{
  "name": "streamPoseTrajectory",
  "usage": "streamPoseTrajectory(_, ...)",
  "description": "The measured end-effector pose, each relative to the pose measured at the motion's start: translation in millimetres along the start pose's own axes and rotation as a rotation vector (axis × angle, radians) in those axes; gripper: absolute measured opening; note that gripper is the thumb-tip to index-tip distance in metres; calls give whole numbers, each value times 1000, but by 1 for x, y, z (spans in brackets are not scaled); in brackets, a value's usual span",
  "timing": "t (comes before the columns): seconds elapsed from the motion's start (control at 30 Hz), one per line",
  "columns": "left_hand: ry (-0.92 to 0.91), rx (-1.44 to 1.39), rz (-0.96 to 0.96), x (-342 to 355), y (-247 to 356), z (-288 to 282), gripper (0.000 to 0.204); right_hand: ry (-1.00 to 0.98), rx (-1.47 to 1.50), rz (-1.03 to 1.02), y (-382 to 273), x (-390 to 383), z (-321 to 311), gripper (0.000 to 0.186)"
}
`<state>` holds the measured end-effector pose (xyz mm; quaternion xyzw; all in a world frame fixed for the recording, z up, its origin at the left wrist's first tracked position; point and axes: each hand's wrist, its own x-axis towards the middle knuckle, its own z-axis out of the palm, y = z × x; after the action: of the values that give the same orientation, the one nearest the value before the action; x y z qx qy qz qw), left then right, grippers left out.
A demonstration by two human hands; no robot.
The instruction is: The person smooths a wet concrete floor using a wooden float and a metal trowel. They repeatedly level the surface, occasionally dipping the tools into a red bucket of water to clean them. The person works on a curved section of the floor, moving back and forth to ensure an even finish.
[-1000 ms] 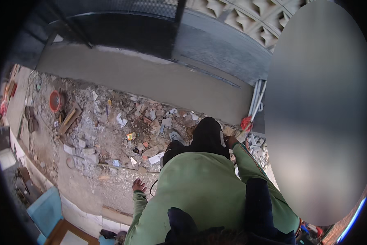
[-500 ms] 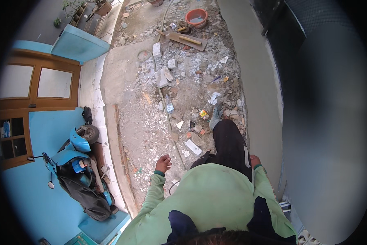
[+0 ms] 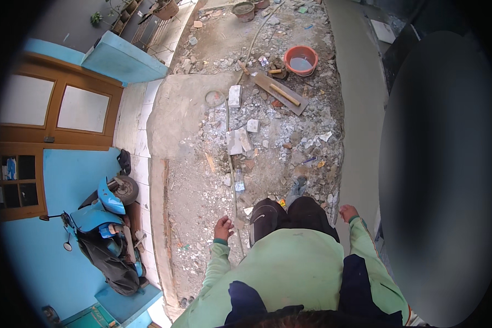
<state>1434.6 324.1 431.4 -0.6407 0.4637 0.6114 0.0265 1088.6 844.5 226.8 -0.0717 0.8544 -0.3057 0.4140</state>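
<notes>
My left hand (image 3: 223, 228) hangs over the rubble beside my left leg, its fingers loosely bent and a little apart, holding nothing. On the other side, my right hand (image 3: 348, 212) hangs near the edge of the smooth grey concrete strip (image 3: 361, 131), its fingers loosely curled with nothing seen in them. Neither hand touches anything. Ahead on the broken ground lies a large flat trowel board (image 3: 268, 85) with a wooden handle. A smaller wooden-handled tool (image 3: 277, 71) lies just beyond it. An orange bucket (image 3: 301, 60) with cloudy water stands to the right of these.
A hose (image 3: 229, 169) runs lengthwise over the rubble, past white block pieces (image 3: 234, 141) and a plastic bottle (image 3: 239, 181). A blue scooter (image 3: 95, 216) with a dark cover stands at left by the blue wall. A grey bucket (image 3: 243, 11) stands far ahead.
I have moved forward along the rubble; the trowel board, bucket and blocks are nearer. My right hand has swung forward into fuller view. Both hands still hold nothing visible.
</notes>
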Motion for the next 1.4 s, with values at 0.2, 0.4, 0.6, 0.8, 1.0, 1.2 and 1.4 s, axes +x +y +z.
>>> streamPoseTrajectory(0.2,214,-79,-401,-26,-58,-35,35,171,308,69,-146,173,-123,22)
streamPoseTrajectory(0.4,-368,1312,40,54,-57,-20,33,173,318,21,-257,254,-176,37)
streamPoseTrajectory(0.6,-169,335,-260,195,148,54,38,129,-414,-287,-254,272,-159,28)
streamPoseTrajectory(0.8,-60,-78,69,314,433,107,48,-11,204,349,-346,316,-212,30)
streamPoseTrajectory(1.0,-80,-69,222,381,572,132,50,130,164,152,-449,398,-276,42)
streamPoseTrajectory(1.2,33,-1,-41,370,536,169,55,36,80,75,-433,500,-302,40)
streamPoseTrajectory(1.4,44,-89,-159,302,525,286,62,-175,-213,81,-468,607,-323,34)
